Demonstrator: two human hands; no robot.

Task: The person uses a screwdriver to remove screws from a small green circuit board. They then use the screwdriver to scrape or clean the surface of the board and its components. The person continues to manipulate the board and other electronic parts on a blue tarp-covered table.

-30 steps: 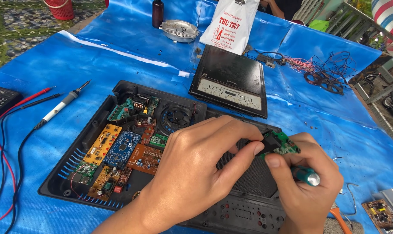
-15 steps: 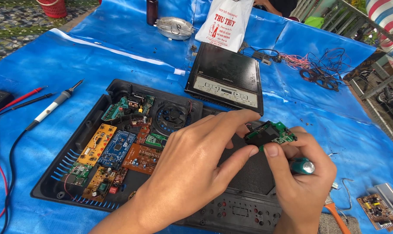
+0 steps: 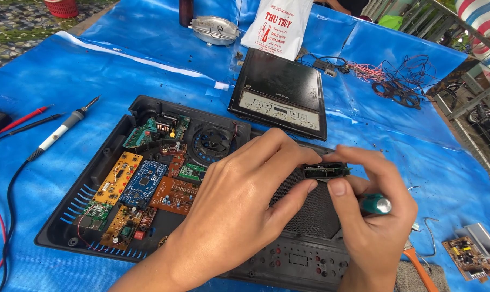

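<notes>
My left hand and my right hand together pinch a small green circuit board, held edge-on above an opened black appliance casing. My right hand also grips a green-handled tool against the palm. Inside the casing lie several circuit boards: a blue one, an orange one, a brown one and green ones, next to a round black fan.
A black induction cooker lies beyond the casing. A soldering iron and red and black leads are at left. A white bag, metal tin, tangled wires and another board rest on the blue tarp.
The small green board has been turned from lying flat to edge-on between my fingers. The view has shifted slightly; both hands stay above the casing.
</notes>
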